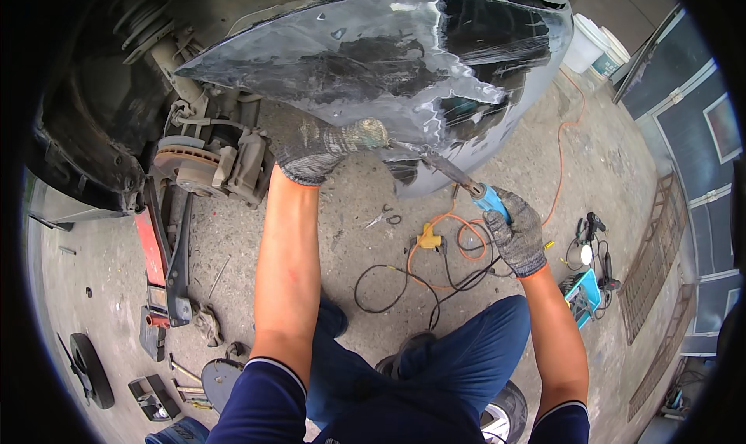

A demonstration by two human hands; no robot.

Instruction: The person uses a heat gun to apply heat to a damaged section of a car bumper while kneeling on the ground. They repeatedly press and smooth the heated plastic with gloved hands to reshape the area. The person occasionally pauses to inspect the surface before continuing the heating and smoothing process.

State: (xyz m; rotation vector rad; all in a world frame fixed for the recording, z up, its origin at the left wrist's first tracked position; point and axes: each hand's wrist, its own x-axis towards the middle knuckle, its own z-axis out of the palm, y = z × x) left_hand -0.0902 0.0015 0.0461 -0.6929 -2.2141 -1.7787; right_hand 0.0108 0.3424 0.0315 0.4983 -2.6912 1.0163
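A car bumper, patchy with grey and black sanded areas, spans the top of the view. My left hand, in a grey knit glove, lies along its lower edge. Its fingers are closed together and point right, close to the tool's tip; whatever they pinch is too small to make out. In my gloved right hand is a blue-handled tool with a long metal barrel, resembling a soldering iron. Its grip is wrapped by my fingers, and the thin tip meets the bumper edge beside my left fingertips.
Left of the bumper are an exposed brake disc and a red floor jack. Scissors, a yellow socket block and looped black cables lie on the concrete below. A turquoise tray and white buckets stand to the right.
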